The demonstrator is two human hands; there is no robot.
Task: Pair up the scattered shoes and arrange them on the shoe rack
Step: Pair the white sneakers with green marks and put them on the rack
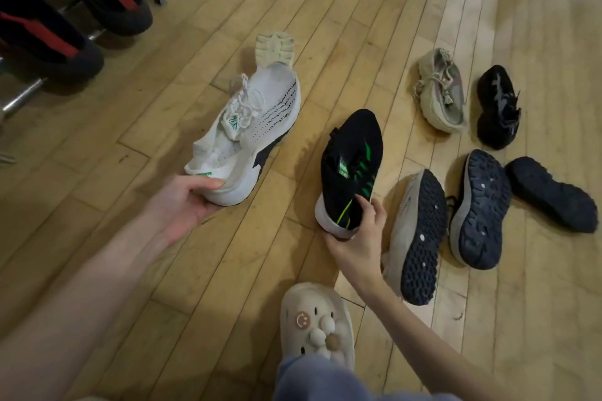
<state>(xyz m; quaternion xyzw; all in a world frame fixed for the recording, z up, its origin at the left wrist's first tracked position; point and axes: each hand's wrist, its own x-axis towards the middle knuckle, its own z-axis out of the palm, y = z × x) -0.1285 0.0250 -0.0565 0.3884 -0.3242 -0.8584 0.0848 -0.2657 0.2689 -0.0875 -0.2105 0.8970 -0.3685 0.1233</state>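
My left hand (190,202) grips the heel of a white sneaker (257,127) with black dashes and a green tag, its toe pointing away. My right hand (358,238) holds the heel of a black sneaker (350,166) with green stripes, which rests on the wooden floor. A pale upturned sole (275,50) lies just beyond the white sneaker's toe. At the top left, the metal shoe rack (22,96) carries two dark shoes with red insides (107,0).
Scattered on the floor at right: a beige laced shoe (443,91), a black shoe (498,107), a pale sneaker on its side showing a dark sole (420,238), and two dark upturned soles (482,208) (553,192). My foot in a cream clog (316,325) is at bottom centre.
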